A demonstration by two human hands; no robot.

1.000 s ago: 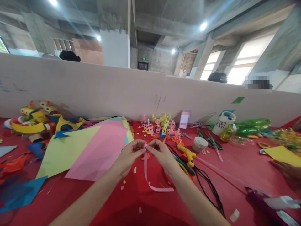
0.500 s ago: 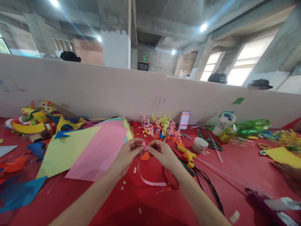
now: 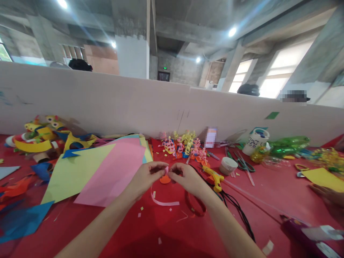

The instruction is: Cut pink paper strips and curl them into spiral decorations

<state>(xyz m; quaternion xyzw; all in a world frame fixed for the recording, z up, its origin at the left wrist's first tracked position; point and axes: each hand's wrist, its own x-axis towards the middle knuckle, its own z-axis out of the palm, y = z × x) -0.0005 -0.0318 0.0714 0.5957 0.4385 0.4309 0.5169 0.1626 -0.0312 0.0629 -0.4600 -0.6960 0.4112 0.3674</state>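
Note:
Above the red table, my left hand [image 3: 150,175] and my right hand [image 3: 185,176] meet with fingertips almost touching. Between them both pinch a small pink piece of a paper strip [image 3: 165,204], whose loose end curls down towards the tabletop. Just under the fingertips is an orange paper disc [image 3: 165,180]; whether it is joined to the pink paper I cannot tell. Past my hands stands a cluster of small curled-paper plants [image 3: 188,145] in pink and yellow. A yellow glue gun [image 3: 216,177] lies beside my right hand, its black cord trailing towards me.
Pink [image 3: 113,172] and yellow paper sheets [image 3: 72,175] lie left. Right are a paper cup [image 3: 228,165], dark-handled scissors [image 3: 246,165], green bottles [image 3: 290,147] and another person's hand [image 3: 329,195] by yellow paper. A white partition [image 3: 107,104] runs behind; scraps litter the table.
My fingertips have come closer together around the pink paper. The strip's loose end has shifted left and slightly away from me. The orange disc has hardly moved.

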